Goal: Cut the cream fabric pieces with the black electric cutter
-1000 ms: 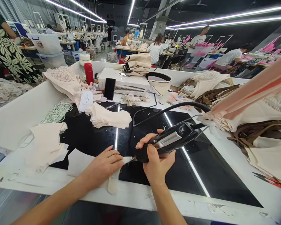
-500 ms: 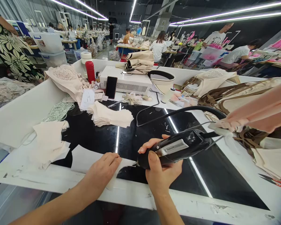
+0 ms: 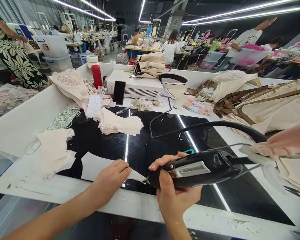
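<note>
Tool [image 3: 195,170] is gripped by the right hand [image 3: 175,196]; left of that grip, a white piece [image 3: 96,165] is covered by the left hand [image 3: 110,181], pinch unclear; beyond, pink pieces [image 3: 252,47] are held in a bin [image 3: 261,55].

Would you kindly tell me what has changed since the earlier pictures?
The right hand has shifted the black tool rightward and toward the wearer; the white piece has slid slightly right. The left hand has drawn its spread fingers together, and the cream strip below it no longer shows. The tool remains in the right hand; the fabric stack and phone stayed put.
</note>
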Action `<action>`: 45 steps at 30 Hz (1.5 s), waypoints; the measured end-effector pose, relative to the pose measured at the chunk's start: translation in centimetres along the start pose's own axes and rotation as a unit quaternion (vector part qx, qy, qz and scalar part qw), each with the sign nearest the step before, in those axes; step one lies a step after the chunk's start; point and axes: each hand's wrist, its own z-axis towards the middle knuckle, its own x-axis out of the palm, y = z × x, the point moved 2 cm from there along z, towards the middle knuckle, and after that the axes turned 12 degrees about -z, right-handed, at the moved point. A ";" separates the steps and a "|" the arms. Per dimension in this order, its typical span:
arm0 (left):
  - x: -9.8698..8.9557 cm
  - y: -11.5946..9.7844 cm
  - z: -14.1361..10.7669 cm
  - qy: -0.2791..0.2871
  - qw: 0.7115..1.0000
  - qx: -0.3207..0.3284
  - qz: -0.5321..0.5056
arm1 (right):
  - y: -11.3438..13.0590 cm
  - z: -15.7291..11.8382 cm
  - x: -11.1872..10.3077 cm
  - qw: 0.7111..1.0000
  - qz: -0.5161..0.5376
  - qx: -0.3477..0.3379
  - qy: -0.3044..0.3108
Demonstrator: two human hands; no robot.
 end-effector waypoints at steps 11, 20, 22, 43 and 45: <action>0.7 -0.9 -0.7 -0.073 0.979 0.096 0.165 | 0.3 -0.3 0.0 1.000 0.001 0.021 0.002; 3.5 -2.3 -1.3 -0.133 0.970 0.067 0.190 | 0.3 -0.4 -0.2 0.999 0.020 0.032 0.017; 3.6 -2.4 -1.4 -0.129 0.971 0.064 0.192 | 0.2 -0.1 -0.2 0.999 0.030 0.036 0.024; 4.0 -2.0 -1.8 -0.127 0.976 0.064 0.164 | -1.9 1.7 2.3 0.996 0.068 0.036 0.035; 4.1 -2.0 -1.8 -0.134 0.976 0.067 0.160 | -2.0 1.9 2.5 0.995 0.085 0.034 0.033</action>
